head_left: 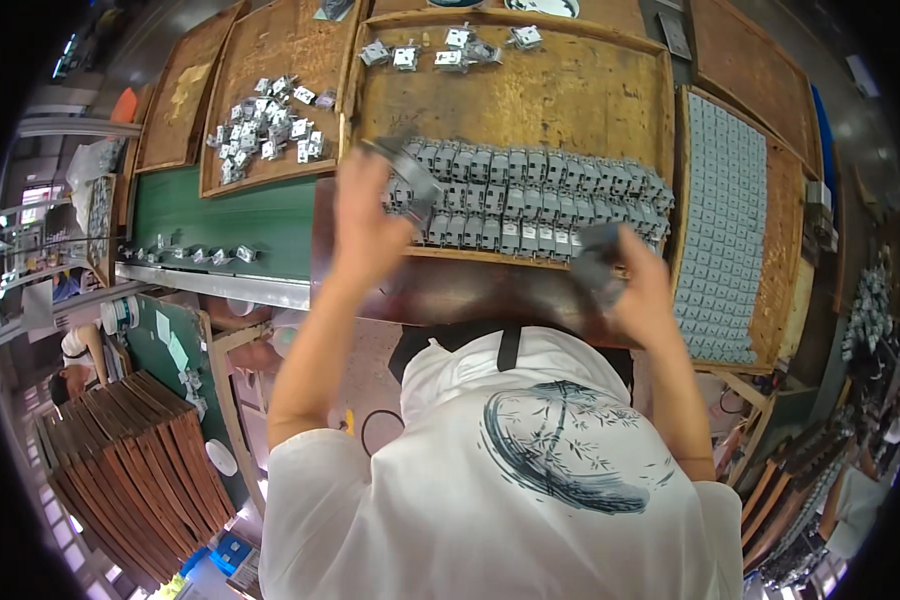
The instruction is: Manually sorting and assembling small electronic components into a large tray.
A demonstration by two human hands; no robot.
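My left hand (368, 215) is raised over the left end of several rows of small grey block-shaped parts (530, 200) in a wooden tray. Its fingers are closed on a blurred grey piece (415, 180), whose kind I cannot make out. At the rows' front right corner, my right hand (642, 295) grips a dark grey block-like piece (598, 262), also smeared by motion. The rows stand close together along the front of the wooden tray (510, 95). Several loose metal-and-grey parts (452, 58) lie at the tray's back.
A wooden tray (210, 165) with a heap of similar parts (270, 125) stands at the left. Below it, several parts lie on a green surface (220, 215). The right-hand tray (790, 230) holds rows of grey pieces (720, 230). Wooden boards (135, 470) are stacked lower left.
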